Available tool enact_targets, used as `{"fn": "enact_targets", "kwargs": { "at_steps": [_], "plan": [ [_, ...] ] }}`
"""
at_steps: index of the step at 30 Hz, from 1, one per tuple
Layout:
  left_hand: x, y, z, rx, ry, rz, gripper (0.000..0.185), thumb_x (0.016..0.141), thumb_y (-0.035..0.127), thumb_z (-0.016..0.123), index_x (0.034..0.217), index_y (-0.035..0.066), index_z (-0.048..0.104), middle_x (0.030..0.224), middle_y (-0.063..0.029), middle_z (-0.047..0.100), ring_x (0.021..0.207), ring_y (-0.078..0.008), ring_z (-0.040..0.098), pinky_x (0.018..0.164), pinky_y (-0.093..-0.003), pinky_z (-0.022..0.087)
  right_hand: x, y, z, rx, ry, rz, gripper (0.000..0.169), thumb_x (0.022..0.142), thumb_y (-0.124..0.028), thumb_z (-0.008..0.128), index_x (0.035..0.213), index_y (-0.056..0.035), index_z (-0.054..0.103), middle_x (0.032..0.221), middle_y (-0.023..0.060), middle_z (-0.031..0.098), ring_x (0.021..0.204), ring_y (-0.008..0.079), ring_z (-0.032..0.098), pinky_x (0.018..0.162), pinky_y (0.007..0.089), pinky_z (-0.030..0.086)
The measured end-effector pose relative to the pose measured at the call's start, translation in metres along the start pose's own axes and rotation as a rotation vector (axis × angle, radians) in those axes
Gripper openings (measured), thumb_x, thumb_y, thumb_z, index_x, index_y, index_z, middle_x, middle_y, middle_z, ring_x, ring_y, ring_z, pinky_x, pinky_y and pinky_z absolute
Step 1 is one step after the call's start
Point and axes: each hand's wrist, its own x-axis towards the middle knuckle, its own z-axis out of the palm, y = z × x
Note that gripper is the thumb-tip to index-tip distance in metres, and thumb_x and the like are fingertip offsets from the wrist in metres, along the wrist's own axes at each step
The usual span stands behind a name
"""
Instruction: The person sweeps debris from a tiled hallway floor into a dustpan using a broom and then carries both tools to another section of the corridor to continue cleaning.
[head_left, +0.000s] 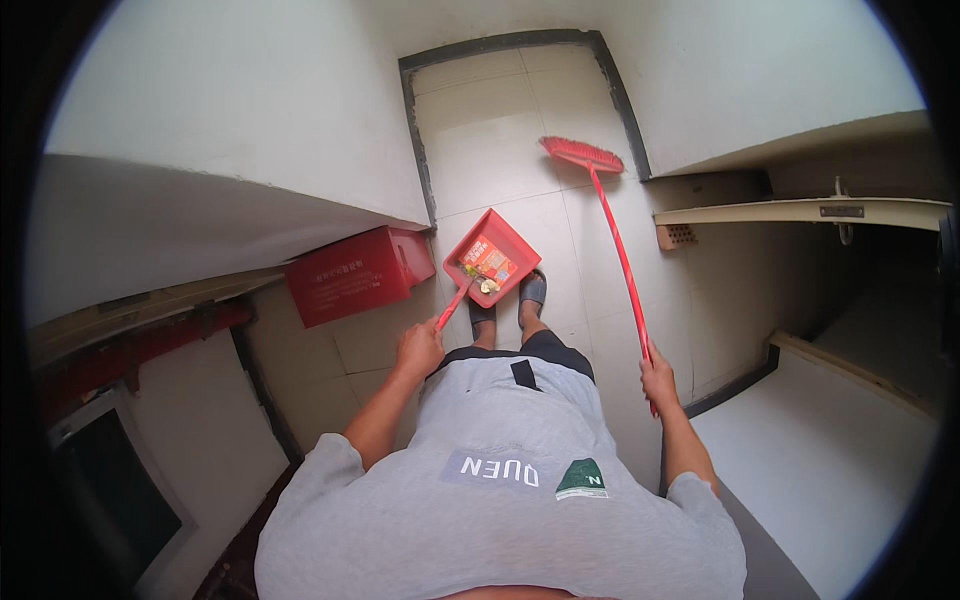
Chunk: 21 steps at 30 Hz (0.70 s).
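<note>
My left hand (420, 349) is closed around the red handle of a long-handled dustpan (520, 253). A printed sticker lies inside the pan, along with some litter (488, 286), including a pale crumpled piece and a small yellow-green bit. The pan is just in front of my feet and covers part of one slipper. In my right hand (658, 381) is the upper end of a red broom handle (621, 251). Its red-bristled broom head (581, 154) is farther forward, to the right of the pan, over the tiled floor.
A red box (352, 277) bearing writing stands by the left wall. On the right, a cream metal door (795, 212) with a latch stands open, a perforated brick (676, 237) near its edge. Dark skirting (622, 105) borders the pale tiles (487, 142) ahead.
</note>
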Motion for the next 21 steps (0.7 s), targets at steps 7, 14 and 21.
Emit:
{"fn": "enact_targets", "kwargs": {
  "at_steps": [7, 14, 21],
  "plan": [
    [-0.037, -0.009, 0.011, -0.023, 0.031, -0.012, 0.036, 0.090, 0.017, 0.057, 0.125, 0.012, 0.060, 0.092, -0.0240, 0.065, 0.085, -0.0441, 0.064, 0.076, -0.0542, 0.051, 0.226, -0.262, 0.024, 0.010, -0.071, -0.086, 0.065, 0.088, -0.009, 0.042, 0.152, -0.0169, 0.034, 0.067, 0.0120, 0.059, 0.047, 0.0227, 0.055, 0.043, 0.0391, 0.049],
    [-0.073, 0.006, 0.028, -0.070, 0.070, -0.117, 0.037, 0.090, 0.018, 0.059, 0.127, 0.013, 0.059, 0.094, -0.0210, 0.064, 0.084, -0.0418, 0.065, 0.077, -0.0524, 0.052, 0.280, -0.401, 0.125, 0.019, -0.185, -0.242, 0.061, 0.081, 0.000, 0.040, 0.142, -0.0034, 0.038, 0.074, 0.0187, 0.064, 0.052, 0.0288, 0.064, 0.047, 0.0418, 0.054],
    [-0.088, -0.010, 0.041, -0.146, 0.135, -0.130, 0.033, 0.090, 0.017, 0.058, 0.122, 0.012, 0.061, 0.093, -0.0219, 0.064, 0.084, -0.0416, 0.064, 0.076, -0.0520, 0.052, 0.186, -0.373, 0.147, -0.468, -0.285, -0.317, 0.066, 0.084, -0.006, 0.042, 0.149, -0.0130, 0.033, 0.100, 0.0230, 0.069, 0.082, 0.0339, 0.071, 0.068, 0.0446, 0.058]
  ]
}}
